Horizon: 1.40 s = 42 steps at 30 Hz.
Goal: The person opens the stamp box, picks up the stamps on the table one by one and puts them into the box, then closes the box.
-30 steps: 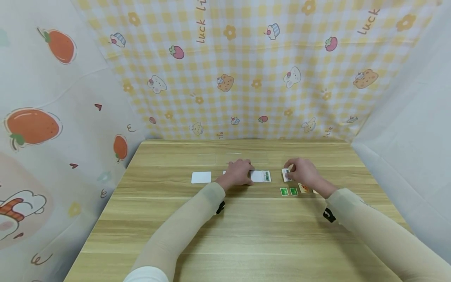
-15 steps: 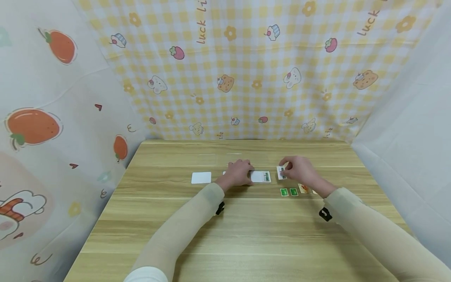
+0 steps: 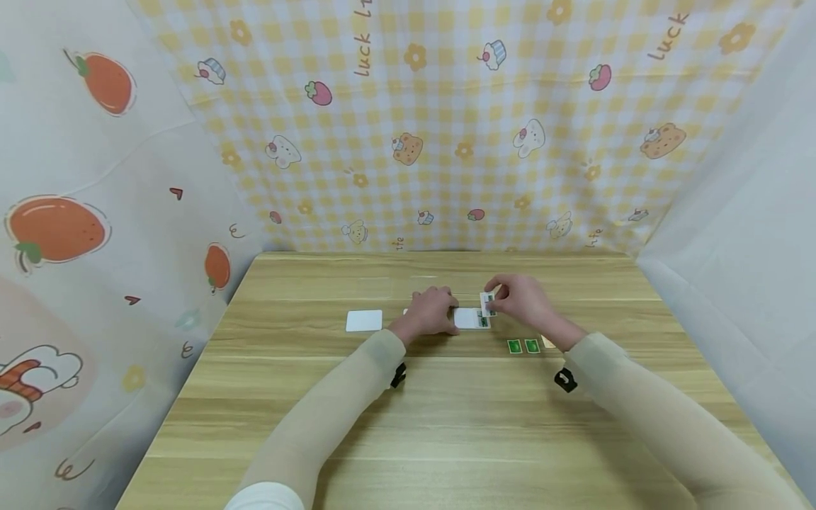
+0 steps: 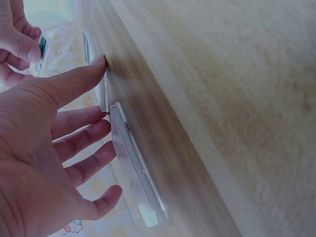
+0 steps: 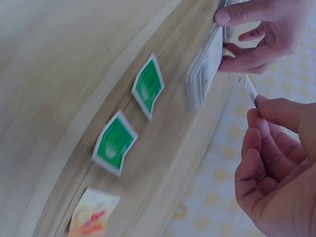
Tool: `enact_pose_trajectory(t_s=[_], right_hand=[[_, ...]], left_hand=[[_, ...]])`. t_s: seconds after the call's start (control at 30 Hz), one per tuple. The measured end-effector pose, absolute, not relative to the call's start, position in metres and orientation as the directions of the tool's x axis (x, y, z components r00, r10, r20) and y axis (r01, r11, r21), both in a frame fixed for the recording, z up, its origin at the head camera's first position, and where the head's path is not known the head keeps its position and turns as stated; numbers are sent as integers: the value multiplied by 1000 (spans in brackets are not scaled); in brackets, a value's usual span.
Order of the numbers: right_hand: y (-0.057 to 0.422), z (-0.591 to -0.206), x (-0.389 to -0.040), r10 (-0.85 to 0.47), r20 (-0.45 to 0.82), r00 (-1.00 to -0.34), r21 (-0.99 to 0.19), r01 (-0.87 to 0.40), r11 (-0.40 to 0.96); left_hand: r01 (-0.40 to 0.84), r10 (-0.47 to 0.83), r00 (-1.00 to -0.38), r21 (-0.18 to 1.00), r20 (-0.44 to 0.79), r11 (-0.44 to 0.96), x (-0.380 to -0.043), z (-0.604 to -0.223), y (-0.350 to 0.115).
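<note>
In the head view my left hand (image 3: 432, 312) holds a white flat case (image 3: 465, 318) on the table, thumb at the near edge and fingers at the far edge. A stamp with a dark green picture (image 3: 482, 319) lies at the case's right end. Between thumb and index finger my right hand (image 3: 524, 303) pinches a small white-edged stamp (image 3: 487, 304), just over that end. The right wrist view shows the pinched stamp (image 5: 251, 91) edge-on. Under the left hand, a second white case (image 4: 136, 168) is partly hidden.
A white card-like case (image 3: 364, 321) lies to the left. Two green stamps (image 3: 514, 346) lie in front of the right hand, beside an orange-patterned stamp (image 5: 94, 213) partly behind the wrist. The wooden table (image 3: 408, 439) meets a checked curtain (image 3: 446, 177) at the back.
My right hand has moved left and slightly away with the pinched stamp, from beside the case to over its right end. The left hand has stayed in place.
</note>
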State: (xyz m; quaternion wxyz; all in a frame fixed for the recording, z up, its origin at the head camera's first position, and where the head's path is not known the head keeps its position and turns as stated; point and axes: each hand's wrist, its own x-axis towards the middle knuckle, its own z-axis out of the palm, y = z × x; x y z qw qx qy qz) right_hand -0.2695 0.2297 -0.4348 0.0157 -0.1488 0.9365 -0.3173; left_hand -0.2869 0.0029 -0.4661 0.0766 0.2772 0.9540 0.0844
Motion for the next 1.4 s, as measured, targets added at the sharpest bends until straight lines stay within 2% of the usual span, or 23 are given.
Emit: enact_pose_trajectory(t_s=[0.57,1.0,1.4], right_hand=[[186,-452,-281,-331,4,-944,-580,-271,768],[178,-462,-286,-317,-22,-948,-492,-266,829],[173,-464,-286,-259,-55,-964,-443,-209,872]], left_hand=[[504,532,-842,217,-94,836,-288,-465,1],[507,536,-840,232,-83,830,-288,-468,2],[513,541,-838,236,-72,825,-287,-468,2]])
